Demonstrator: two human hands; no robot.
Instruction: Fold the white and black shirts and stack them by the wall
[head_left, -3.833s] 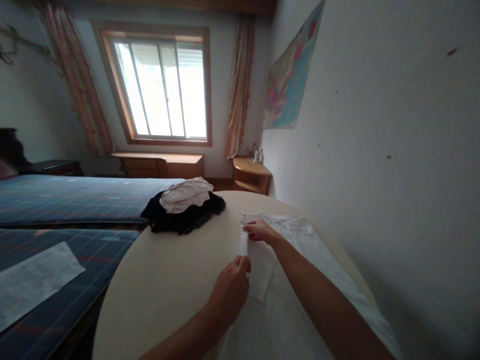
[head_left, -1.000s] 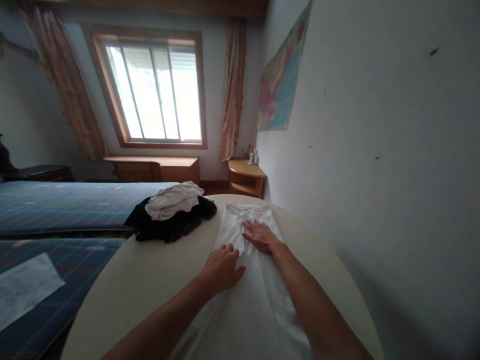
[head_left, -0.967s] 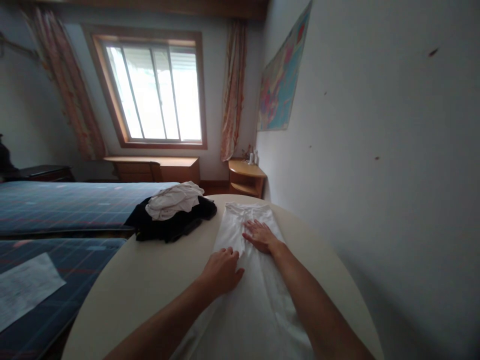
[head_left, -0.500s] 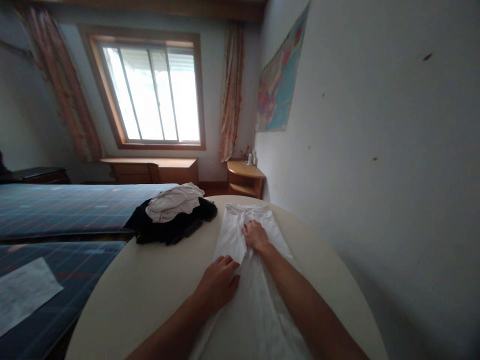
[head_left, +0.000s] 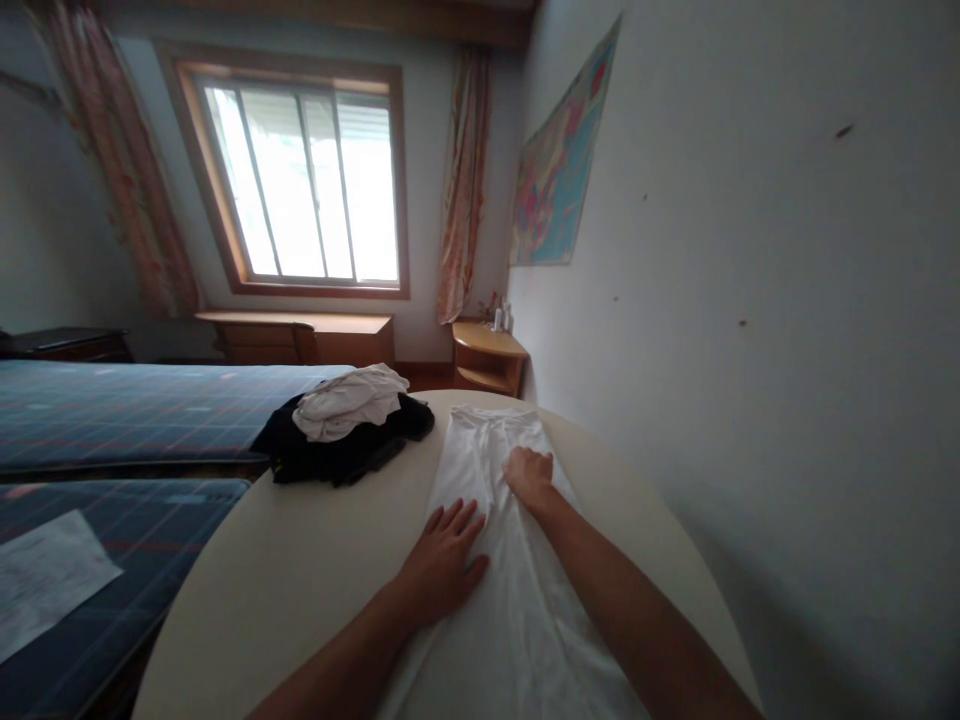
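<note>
A long white garment lies stretched out on a round cream table, with a waistband-like edge at its far end. Flat on its left side rests my left hand, open, fingers spread and pointing away from me. Farther up and to the right, my right hand is closed against the cloth, its fingers curled down at the garment's upper right part. Creases run lengthwise between the two hands. Whether the garment is trousers or a skirt I cannot tell.
A black cloth pile with a crumpled pale garment on top sits at the table's left edge. Two plaid mattresses stand left, one bearing a paper sheet. A wall closes off the right side.
My right hand has moved slightly right and toward me, its fingers curling in. The fingers of my left hand have spread and flattened on the white garment.
</note>
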